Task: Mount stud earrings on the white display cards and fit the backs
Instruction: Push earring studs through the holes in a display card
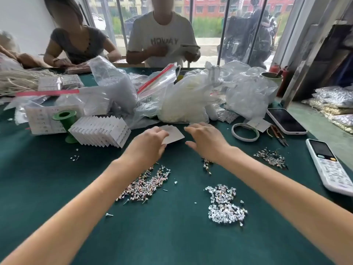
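Note:
My left hand (150,143) holds a blank white display card (174,135) by its left edge, just above the green table. To the right of the card my right hand (207,141) hovers with fingers spread and relaxed, holding nothing. A heap of pink stud earrings (145,185) lies under my left forearm. Near the table's front sits a pile of clear earring backs (225,203). A small cluster of studs (207,166) shows below my right wrist. A fanned stack of filled white cards (101,131) stands at the left.
Plastic bags (183,100) crowd the table's middle. A green spool (65,119), a tape ring (245,131), scissors (278,133), a smartphone (286,120), a white keypad phone (330,165) and another stud pile (272,157) lie around. Two people sit across the table.

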Action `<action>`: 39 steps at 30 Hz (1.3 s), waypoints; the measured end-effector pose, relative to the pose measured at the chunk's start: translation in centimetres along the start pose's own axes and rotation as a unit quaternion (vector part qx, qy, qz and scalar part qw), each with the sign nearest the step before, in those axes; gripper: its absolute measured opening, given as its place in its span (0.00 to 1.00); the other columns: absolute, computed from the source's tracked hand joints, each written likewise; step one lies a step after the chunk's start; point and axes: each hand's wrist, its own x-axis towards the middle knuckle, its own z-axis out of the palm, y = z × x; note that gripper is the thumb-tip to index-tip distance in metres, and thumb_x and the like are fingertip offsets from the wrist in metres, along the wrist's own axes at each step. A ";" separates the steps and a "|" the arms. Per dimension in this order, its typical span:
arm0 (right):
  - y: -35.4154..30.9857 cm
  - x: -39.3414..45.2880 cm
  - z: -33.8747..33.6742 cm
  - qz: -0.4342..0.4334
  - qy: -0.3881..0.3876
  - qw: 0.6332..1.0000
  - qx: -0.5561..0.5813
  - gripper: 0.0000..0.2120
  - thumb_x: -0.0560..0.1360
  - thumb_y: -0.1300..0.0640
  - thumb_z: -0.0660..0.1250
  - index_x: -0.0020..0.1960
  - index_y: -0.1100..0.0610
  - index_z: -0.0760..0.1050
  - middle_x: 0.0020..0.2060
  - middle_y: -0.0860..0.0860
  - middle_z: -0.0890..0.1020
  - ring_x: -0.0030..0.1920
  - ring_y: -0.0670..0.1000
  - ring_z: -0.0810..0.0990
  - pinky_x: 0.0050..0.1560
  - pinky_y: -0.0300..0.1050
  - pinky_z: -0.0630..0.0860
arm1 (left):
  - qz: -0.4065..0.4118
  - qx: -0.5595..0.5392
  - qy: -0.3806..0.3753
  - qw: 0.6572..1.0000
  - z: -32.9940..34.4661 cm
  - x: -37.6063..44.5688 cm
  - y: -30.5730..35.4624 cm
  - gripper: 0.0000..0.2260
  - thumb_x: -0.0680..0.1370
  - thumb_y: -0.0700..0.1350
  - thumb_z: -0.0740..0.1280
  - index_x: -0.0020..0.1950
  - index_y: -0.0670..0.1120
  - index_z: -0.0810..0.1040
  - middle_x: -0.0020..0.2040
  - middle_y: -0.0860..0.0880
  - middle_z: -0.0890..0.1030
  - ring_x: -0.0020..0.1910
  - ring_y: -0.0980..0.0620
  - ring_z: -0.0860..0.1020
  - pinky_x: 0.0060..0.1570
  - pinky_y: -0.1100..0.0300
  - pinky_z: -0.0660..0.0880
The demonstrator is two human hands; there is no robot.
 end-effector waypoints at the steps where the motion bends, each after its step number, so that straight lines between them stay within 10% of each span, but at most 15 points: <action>1: -0.1 0.8 0.8 -0.008 -0.004 1.000 -0.026 0.19 0.79 0.51 0.63 0.67 0.58 0.70 0.64 0.52 0.76 0.66 0.55 0.70 0.65 0.47 0.65 | -0.008 0.039 -0.008 0.999 0.7 0.6 0.3 0.17 0.79 0.45 0.63 0.67 0.45 0.71 0.65 0.47 0.73 0.61 0.47 0.74 0.60 0.56 0.70; 8: -0.7 2.7 4.4 -0.088 0.016 0.987 -0.130 0.13 0.79 0.61 0.58 0.63 0.57 0.71 0.64 0.52 0.75 0.69 0.55 0.67 0.66 0.45 0.62 | -0.054 0.123 -0.007 0.991 4.0 2.3 0.2 0.11 0.79 0.40 0.59 0.60 0.42 0.71 0.61 0.46 0.75 0.58 0.46 0.75 0.52 0.57 0.72; 14: -1.5 2.3 3.5 -0.140 0.101 0.964 -0.203 0.11 0.56 0.65 0.74 0.31 0.52 0.77 0.28 0.46 0.80 0.33 0.48 0.80 0.35 0.39 0.75 | -0.023 0.192 0.002 0.981 4.4 2.4 0.4 0.10 0.76 0.34 0.59 0.55 0.44 0.73 0.55 0.48 0.77 0.52 0.50 0.78 0.44 0.61 0.72; 22: -1.6 0.9 3.0 -0.107 0.142 0.965 -0.192 0.02 0.71 0.56 0.73 0.44 0.52 0.82 0.44 0.47 0.82 0.50 0.50 0.81 0.49 0.41 0.76 | -0.010 0.158 0.044 0.986 2.4 1.6 0.7 0.08 0.79 0.40 0.60 0.52 0.48 0.78 0.54 0.50 0.79 0.52 0.48 0.78 0.46 0.61 0.67; 27: -3.2 -1.8 0.2 0.106 0.201 0.951 0.212 0.02 0.76 0.61 0.67 0.45 0.56 0.78 0.37 0.52 0.82 0.39 0.55 0.79 0.40 0.46 0.75 | -0.005 -0.092 0.244 0.965 -0.3 -0.4 2.1 0.27 0.74 0.43 0.71 0.71 0.43 0.67 0.69 0.41 0.69 0.68 0.42 0.68 0.63 0.51 0.68; 32: -4.8 -3.1 -2.2 0.233 0.041 0.722 0.650 0.05 0.74 0.67 0.67 0.42 0.58 0.76 0.36 0.55 0.82 0.34 0.49 0.81 0.40 0.45 0.79 | -0.022 -0.265 0.094 0.959 -0.5 -2.4 2.2 0.42 0.66 0.52 0.77 0.75 0.49 0.59 0.67 0.51 0.69 0.65 0.58 0.66 0.58 0.76 0.59; 39: -6.3 -3.6 -1.2 0.203 -0.073 0.702 0.679 0.06 0.77 0.53 0.68 0.44 0.55 0.77 0.38 0.49 0.84 0.40 0.44 0.84 0.39 0.38 0.79 | -0.025 -0.209 0.139 0.968 0.6 -4.5 0.0 0.34 0.70 0.49 0.74 0.73 0.46 0.64 0.65 0.52 0.72 0.65 0.56 0.69 0.63 0.68 0.62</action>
